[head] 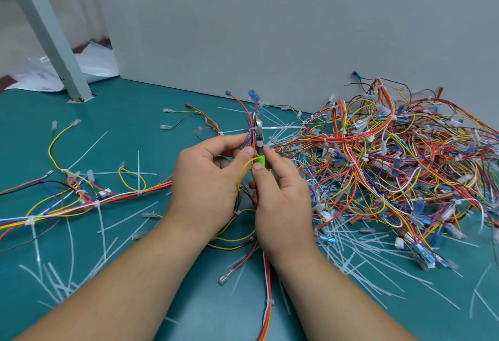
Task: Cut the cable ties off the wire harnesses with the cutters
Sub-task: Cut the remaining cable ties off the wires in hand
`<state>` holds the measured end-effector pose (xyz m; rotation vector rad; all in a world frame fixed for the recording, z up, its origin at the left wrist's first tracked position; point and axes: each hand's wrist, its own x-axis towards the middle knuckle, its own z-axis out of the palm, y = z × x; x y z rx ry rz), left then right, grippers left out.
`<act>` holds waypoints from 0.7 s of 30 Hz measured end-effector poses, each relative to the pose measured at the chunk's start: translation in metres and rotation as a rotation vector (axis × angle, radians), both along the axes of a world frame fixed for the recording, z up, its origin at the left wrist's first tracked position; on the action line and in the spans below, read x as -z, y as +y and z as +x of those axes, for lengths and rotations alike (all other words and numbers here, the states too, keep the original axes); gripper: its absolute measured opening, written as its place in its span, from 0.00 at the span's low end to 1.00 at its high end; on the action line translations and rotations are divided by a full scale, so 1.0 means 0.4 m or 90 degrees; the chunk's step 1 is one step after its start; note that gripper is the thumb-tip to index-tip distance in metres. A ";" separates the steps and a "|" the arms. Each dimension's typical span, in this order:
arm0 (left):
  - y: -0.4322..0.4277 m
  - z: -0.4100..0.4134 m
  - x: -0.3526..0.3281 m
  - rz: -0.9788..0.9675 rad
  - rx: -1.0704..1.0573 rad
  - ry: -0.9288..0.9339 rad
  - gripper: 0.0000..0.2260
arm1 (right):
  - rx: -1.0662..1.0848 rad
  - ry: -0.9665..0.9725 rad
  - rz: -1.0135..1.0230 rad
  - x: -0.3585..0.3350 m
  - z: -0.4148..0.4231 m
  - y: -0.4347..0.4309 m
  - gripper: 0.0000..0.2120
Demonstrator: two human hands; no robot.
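Clamping harness (250, 113) in left grip (208, 178), cutters (259, 138) in right grip (280, 195), beside tangled pile (391, 157).

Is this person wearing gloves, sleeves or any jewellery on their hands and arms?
No gloves: the left hand and right hand are bare, with short nails. No ring, watch or bracelet shows. The left forearm and right forearm are bare too; no sleeve shows as far as the picture's bottom edge.

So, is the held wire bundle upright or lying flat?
Upright: the left hand grips the wire bundle, blue connectors pointing up; right hand holds cutters.
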<state>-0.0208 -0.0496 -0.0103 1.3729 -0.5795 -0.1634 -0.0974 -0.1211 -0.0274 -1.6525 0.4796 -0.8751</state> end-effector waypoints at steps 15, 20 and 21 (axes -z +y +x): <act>0.000 0.005 -0.003 0.023 -0.016 0.005 0.10 | 0.014 -0.017 0.011 0.003 0.001 0.004 0.12; 0.001 0.012 -0.002 0.034 -0.058 0.029 0.09 | -0.001 -0.003 0.047 0.005 0.002 0.001 0.14; 0.000 0.013 -0.003 0.032 -0.062 0.034 0.09 | -0.002 0.002 0.049 0.008 0.002 0.000 0.15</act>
